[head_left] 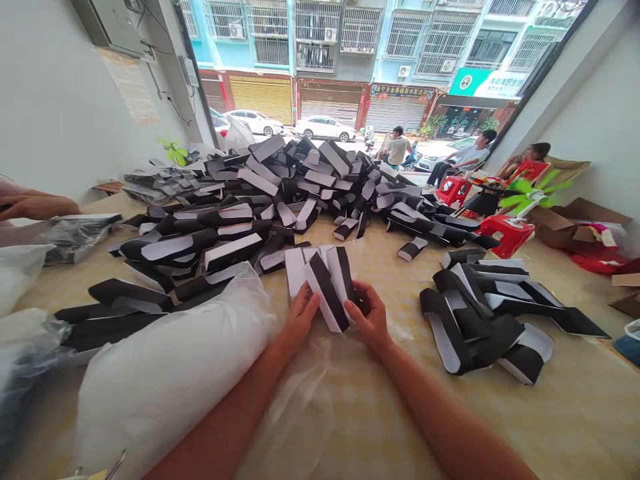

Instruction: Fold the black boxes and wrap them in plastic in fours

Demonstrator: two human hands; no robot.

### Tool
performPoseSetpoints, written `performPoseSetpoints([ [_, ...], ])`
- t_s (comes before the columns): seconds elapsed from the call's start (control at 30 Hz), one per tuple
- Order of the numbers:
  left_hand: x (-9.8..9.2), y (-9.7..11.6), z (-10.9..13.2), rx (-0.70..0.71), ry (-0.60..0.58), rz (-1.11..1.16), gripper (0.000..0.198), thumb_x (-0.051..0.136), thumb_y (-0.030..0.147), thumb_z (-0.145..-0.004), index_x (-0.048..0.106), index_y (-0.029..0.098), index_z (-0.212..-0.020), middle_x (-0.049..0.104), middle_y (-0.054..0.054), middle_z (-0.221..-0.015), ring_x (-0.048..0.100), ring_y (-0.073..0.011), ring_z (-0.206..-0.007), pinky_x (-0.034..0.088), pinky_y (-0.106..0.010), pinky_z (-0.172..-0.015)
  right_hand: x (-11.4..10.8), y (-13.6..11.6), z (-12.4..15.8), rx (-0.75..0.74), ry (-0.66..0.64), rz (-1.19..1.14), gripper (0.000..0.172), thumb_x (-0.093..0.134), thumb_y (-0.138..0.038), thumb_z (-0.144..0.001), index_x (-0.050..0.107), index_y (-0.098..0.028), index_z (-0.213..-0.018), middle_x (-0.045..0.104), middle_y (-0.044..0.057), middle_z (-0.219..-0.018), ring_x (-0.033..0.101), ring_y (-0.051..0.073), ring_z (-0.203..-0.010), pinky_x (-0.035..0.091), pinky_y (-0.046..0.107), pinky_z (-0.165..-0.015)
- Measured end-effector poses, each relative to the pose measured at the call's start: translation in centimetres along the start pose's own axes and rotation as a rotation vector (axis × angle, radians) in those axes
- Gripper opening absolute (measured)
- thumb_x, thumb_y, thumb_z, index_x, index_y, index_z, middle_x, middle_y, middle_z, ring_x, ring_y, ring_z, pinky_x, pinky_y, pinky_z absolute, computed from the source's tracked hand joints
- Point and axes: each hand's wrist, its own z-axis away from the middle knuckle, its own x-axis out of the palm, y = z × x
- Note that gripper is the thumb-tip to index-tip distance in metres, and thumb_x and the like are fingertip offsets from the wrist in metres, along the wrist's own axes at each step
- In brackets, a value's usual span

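Several narrow black-and-white cardboard boxes (324,293) stand together between my two hands, the front one tilted. My left hand (300,312) grips them from the left, its fingers bent against the white side. From the right, my right hand (370,313) presses on the group, its thumb near the lower corner of the front box. Under my forearms lies a clear plastic bag (300,407) on the table. A plump white plastic bag (175,373) rests beside my left forearm.
A big heap of similar boxes (305,180) covers the far side of the table (395,413). More boxes (470,320) lie to the right. Plastic-wrapped bundles (75,240) and another person's hand (40,203) are at left. Red stools (505,233) and seated people are beyond.
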Motion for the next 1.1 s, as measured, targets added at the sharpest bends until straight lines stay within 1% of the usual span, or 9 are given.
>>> performPoseSetpoints([
  [0.1,0.1,0.1,0.0,0.049,-0.085,0.014,0.068,0.080,0.043,-0.077,0.052,0.021,-0.135,0.064,-0.011,-0.132,0.062,-0.0278,-0.121,0.051,-0.039,-0.103,0.1,0.0,0.1,-0.106,-0.018,0.060,0.043,0.072,-0.049,-0.080,0.060,-0.024,-0.113,0.062,0.008,-0.110,0.062,0.023,-0.097,0.055,0.033,-0.075],
  [0.2,0.2,0.3,0.0,0.026,-0.073,0.064,0.056,0.079,0.038,-0.079,0.058,0.022,-0.128,0.067,-0.010,-0.128,0.063,-0.0275,-0.118,0.051,-0.039,-0.101,0.3,0.0,-0.1,-0.166,0.024,0.047,0.044,0.072,-0.048,-0.081,0.057,-0.025,-0.115,0.061,0.008,-0.110,0.062,0.022,-0.097,0.055,0.033,-0.076],
  [0.4,-0.1,0.4,0.1,-0.109,-0.037,0.279,0.053,0.072,0.043,-0.083,0.059,0.021,-0.129,0.073,-0.007,-0.109,0.072,-0.0262,-0.096,0.056,-0.039,-0.086,0.2,0.6,-0.4,-0.164,0.189,-0.001,0.042,0.071,-0.045,-0.084,0.052,-0.024,-0.116,0.062,0.005,-0.098,0.062,0.020,-0.086,0.053,0.034,-0.076],
  [0.53,0.0,0.6,-0.1,-0.122,-0.030,0.349,0.054,0.070,0.048,-0.081,0.061,0.017,-0.124,0.075,-0.009,-0.100,0.072,-0.0282,-0.093,0.057,-0.040,-0.081,0.1,1.2,-0.1,-0.190,0.249,0.047,0.035,0.060,-0.044,-0.091,0.051,-0.024,-0.118,0.059,0.005,-0.103,0.060,0.021,-0.091,0.052,0.037,-0.082],
  [0.63,0.2,0.7,-0.1,-0.111,-0.016,0.327,0.050,0.068,0.049,-0.082,0.062,0.015,-0.119,0.075,-0.010,-0.102,0.071,-0.0286,-0.094,0.057,-0.039,-0.081,0.1,1.4,0.2,-0.260,0.234,0.120,0.033,0.056,-0.041,-0.094,0.051,-0.024,-0.121,0.057,0.007,-0.111,0.058,0.022,-0.100,0.049,0.039,-0.088],
  [0.73,0.2,0.6,-0.1,-0.093,0.002,0.275,0.043,0.065,0.049,-0.084,0.066,0.015,-0.110,0.075,-0.011,-0.104,0.070,-0.0288,-0.098,0.056,-0.039,-0.084,0.1,1.0,0.4,-0.325,0.163,0.162,0.034,0.056,-0.039,-0.094,0.050,-0.025,-0.124,0.056,0.008,-0.112,0.057,0.022,-0.100,0.049,0.039,-0.088],
  [0.83,-0.1,0.0,-0.2,-0.056,0.025,0.219,0.038,0.063,0.049,-0.086,0.069,0.015,-0.103,0.075,-0.011,-0.105,0.068,-0.0282,-0.104,0.054,-0.038,-0.089,0.4,0.4,0.4,-0.374,0.104,0.155,0.045,0.066,-0.041,-0.087,0.047,-0.025,-0.125,0.053,0.008,-0.113,0.057,0.023,-0.101,0.051,0.038,-0.084],
  [0.93,-0.4,-0.5,-0.4,-0.027,0.067,0.170,0.035,0.063,0.048,-0.087,0.070,0.016,-0.101,0.075,-0.010,-0.102,0.068,-0.0275,-0.105,0.053,-0.037,-0.091,0.7,-0.2,0.2,-0.392,0.105,0.131,0.055,0.077,-0.041,-0.078,0.046,-0.026,-0.121,0.048,0.008,-0.115,0.058,0.023,-0.102,0.053,0.036,-0.078],
  [1.1,-0.6,-0.2,-0.2,0.001,0.062,0.063,0.041,0.057,0.052,-0.091,0.072,0.016,-0.105,0.076,-0.009,-0.104,0.066,-0.0282,-0.110,0.051,-0.039,-0.097,0.5,0.0,0.0,-0.383,0.180,0.139,0.039,0.071,-0.040,-0.084,0.046,-0.026,-0.112,0.051,0.005,-0.107,0.059,0.021,-0.095,0.053,0.035,-0.077],
])
